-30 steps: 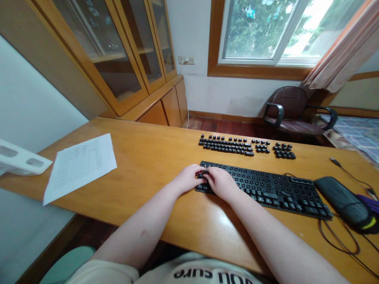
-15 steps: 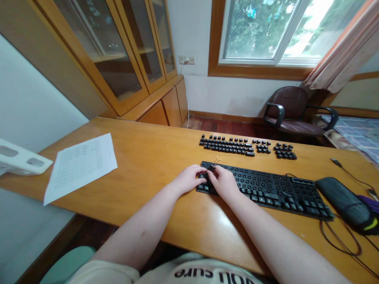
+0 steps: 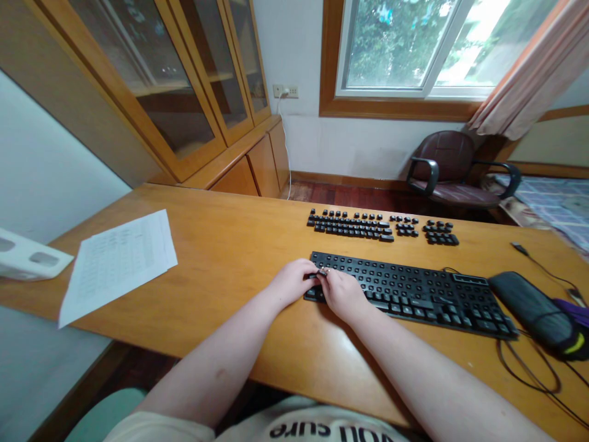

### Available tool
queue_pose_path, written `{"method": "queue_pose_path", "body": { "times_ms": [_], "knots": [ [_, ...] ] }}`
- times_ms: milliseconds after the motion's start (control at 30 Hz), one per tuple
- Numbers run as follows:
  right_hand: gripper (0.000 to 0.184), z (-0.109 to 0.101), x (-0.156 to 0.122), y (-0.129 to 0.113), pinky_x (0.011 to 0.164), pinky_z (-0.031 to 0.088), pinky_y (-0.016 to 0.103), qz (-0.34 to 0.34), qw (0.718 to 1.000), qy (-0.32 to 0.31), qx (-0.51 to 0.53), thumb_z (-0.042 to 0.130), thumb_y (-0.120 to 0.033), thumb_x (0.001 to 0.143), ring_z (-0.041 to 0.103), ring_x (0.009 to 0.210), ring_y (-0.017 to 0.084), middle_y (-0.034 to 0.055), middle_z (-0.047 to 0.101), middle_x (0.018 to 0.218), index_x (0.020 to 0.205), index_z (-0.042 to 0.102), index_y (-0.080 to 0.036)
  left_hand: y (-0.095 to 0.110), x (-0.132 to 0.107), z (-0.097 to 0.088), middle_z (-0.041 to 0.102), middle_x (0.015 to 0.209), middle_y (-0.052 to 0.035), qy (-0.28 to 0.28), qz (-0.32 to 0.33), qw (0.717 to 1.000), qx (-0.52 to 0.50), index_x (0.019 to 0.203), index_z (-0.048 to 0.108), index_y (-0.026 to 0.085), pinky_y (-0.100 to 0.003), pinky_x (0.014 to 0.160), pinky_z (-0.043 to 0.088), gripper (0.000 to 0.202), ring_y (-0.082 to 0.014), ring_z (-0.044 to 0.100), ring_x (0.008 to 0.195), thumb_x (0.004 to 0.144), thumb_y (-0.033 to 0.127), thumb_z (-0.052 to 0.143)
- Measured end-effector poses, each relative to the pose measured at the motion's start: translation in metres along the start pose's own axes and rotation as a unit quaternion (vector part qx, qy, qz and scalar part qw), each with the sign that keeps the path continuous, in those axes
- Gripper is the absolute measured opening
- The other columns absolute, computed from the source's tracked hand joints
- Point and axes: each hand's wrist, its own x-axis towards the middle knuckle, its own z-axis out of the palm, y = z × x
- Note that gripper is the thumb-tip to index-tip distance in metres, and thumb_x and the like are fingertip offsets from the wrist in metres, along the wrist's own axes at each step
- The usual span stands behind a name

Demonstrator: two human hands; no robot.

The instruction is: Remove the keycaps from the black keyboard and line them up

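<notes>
Taking the hands as the centre, twelve pointing to the window: out at nine o'clock, the white stand (image 3: 34,258), then the papers (image 3: 120,264) on the tabletop (image 3: 221,245). Now the left hand (image 3: 294,283), fingers curled, its tips meeting a small dark piece (image 3: 323,271) with a metallic glint; whether it truly grips, I can't tell. From four o'clock comes the right hand (image 3: 345,296), closed in a pinch on that same piece, right over the keyboard's left end.

The keyboard (image 3: 409,285) stretches away toward three o'clock, and plenty is done here: most upper rows look bare of caps. What's left is largely along the near edge, plus a cluster at the right end. Up at one o'clock, the loose keys (image 3: 352,231) sit in tidy rows, three groups of them. Farther out at three, the plug (image 3: 519,248) and the dark case (image 3: 529,307).

And the change! Half a second ago, thin wires poked up above the right fingers; now none stand up there, and the piece lies lower between both sets of fingertips. Those loose rows? Same groups as before.
</notes>
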Motion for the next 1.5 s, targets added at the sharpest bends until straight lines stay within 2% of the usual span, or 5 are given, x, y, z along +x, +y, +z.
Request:
{"method": "queue_pose_path", "body": {
  "times_ms": [533, 767, 1067, 1367, 1500],
  "knots": [
    [0.027, 0.005, -0.009, -0.002, 0.07, 0.051, 0.03, -0.08, 0.997, 0.002, -0.007, 0.036, -0.014, 0.089, 0.065, 0.075, 0.02, 0.0129, 0.069, 0.085, 0.103, 0.059, -0.01, -0.002, -0.001, 0.004, 0.068, 0.094, -0.0034, 0.011, -0.02, 1.0, 0.013, 0.09, 0.07, 0.021, -0.031, 0.088, 0.046, 0.026, -0.018, 0.06, 0.092, 0.071, 0.008, 0.058],
    [0.024, -0.006, 0.003, -0.002, 0.065, 0.05, 0.028, 0.099, 0.992, 0.026, 0.079, 0.04, -0.025, 0.09, 0.065, 0.068, 0.019, 0.0085, 0.069, 0.075, 0.084, 0.061, -0.017, 0.0, -0.003, 0.003, 0.066, 0.101, -0.005, 0.034, -0.026, 0.999, 0.005, 0.104, 0.067, 0.022, -0.032, 0.089, 0.046, 0.027, -0.0193, 0.059, 0.096, 0.079, 0.02, 0.057],
    [0.025, -0.01, 0.003, 0.008, 0.075, 0.051, 0.031, 0.22, 0.946, 0.045, 0.234, 0.045, -0.032, 0.089, 0.066, 0.083, 0.02, 0.0074, 0.07, 0.089, 0.091, 0.066, -0.019, 0.005, -0.004, -0.007, 0.067, 0.092, -0.005, 0.11, -0.098, 0.983, -0.109, 0.101, 0.068, 0.02, -0.031, 0.079, 0.05, 0.028, -0.0179, 0.062, 0.083, 0.075, 0.028, 0.061],
    [0.025, -0.015, 0.004, 0.012, 0.078, 0.052, 0.037, 0.265, 0.909, 0.045, 0.318, 0.048, -0.035, 0.088, 0.067, 0.083, 0.022, 0.0081, 0.071, 0.086, 0.085, 0.066, -0.018, 0.001, -0.001, -0.007, 0.069, 0.092, -0.0055, 0.101, -0.11, 0.969, -0.197, 0.092, 0.069, 0.017, -0.034, 0.083, 0.049, 0.024, -0.0187, 0.063, 0.084, 0.072, 0.028, 0.065],
    [0.027, -0.016, 0.01, 0.012, 0.073, 0.056, 0.037, 0.314, 0.808, 0.072, 0.493, 0.054, -0.044, 0.083, 0.068, 0.077, 0.021, 0.0078, 0.071, 0.082, 0.083, 0.061, -0.018, -0.002, 0.001, -0.004, 0.069, 0.093, -0.0069, 0.096, -0.123, 0.941, -0.299, 0.092, 0.067, 0.014, -0.035, 0.085, 0.048, 0.028, -0.0194, 0.063, 0.086, 0.069, 0.03, 0.066]
  ]
}}
